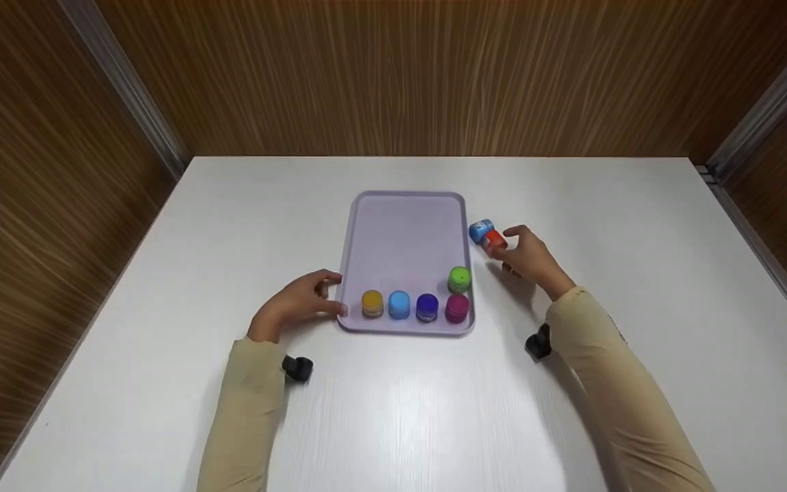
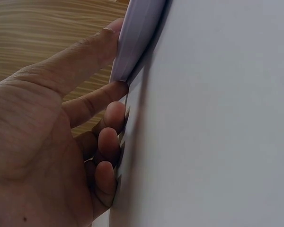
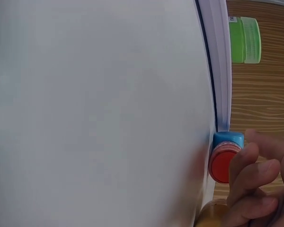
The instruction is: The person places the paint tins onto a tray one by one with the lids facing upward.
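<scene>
A lilac tray (image 1: 407, 232) lies flat on the table. My left hand (image 1: 301, 298) touches its left side near the front corner, thumb at the rim and index finger along the outer wall. My right hand (image 1: 530, 260) is beside a red-lidded jar (image 1: 494, 240), its thumb close against it and its index finger spread apart. That jar lies on its side against a blue jar (image 1: 481, 229), just outside the tray's right edge. In the right wrist view an amber jar (image 3: 209, 213) is partly hidden by the fingers; contact with it is unclear.
Inside the tray's front end stand a yellow jar (image 1: 372, 303), a light blue jar (image 1: 399, 305), a dark blue jar (image 1: 427, 307) and a magenta jar (image 1: 457, 308). A green jar (image 1: 459, 279) is behind the magenta one. Wood-grain panels (image 1: 393, 82) border the white table (image 1: 393, 410).
</scene>
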{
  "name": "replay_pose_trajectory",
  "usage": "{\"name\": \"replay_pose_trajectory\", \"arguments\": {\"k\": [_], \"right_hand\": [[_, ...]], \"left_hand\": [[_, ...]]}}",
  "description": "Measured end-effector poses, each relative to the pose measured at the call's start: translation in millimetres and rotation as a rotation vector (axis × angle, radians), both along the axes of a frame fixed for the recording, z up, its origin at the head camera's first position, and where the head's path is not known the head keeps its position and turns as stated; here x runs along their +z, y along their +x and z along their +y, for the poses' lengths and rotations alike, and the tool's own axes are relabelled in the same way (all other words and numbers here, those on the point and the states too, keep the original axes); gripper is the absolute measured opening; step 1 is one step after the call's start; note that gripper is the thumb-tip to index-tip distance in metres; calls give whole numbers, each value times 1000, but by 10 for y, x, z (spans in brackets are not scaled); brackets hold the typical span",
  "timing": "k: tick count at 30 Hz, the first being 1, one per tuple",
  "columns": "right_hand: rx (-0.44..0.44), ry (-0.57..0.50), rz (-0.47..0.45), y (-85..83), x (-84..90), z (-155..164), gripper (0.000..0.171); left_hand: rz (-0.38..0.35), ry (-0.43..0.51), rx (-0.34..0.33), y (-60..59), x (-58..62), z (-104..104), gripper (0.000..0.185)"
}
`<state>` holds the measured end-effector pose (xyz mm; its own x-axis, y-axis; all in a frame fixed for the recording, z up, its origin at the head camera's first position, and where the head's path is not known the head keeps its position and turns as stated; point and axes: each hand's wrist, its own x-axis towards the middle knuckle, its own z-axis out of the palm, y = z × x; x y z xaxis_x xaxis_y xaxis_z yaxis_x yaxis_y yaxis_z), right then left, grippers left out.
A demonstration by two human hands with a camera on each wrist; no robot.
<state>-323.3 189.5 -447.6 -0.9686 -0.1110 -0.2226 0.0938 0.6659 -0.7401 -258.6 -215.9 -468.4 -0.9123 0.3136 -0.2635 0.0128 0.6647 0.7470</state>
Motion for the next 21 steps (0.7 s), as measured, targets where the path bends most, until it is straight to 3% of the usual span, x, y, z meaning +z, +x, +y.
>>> {"name": "replay_pose_trajectory", "arguments": {"k": [8, 21], "right_hand": [[-34, -17, -39, -51, -33, -2, 63], [-9, 3, -80, -67, -43, -18, 55]], "left_hand": [[-1, 6, 0, 0, -5, 1, 69], [-9, 8, 17, 1, 7, 6, 68]]}}
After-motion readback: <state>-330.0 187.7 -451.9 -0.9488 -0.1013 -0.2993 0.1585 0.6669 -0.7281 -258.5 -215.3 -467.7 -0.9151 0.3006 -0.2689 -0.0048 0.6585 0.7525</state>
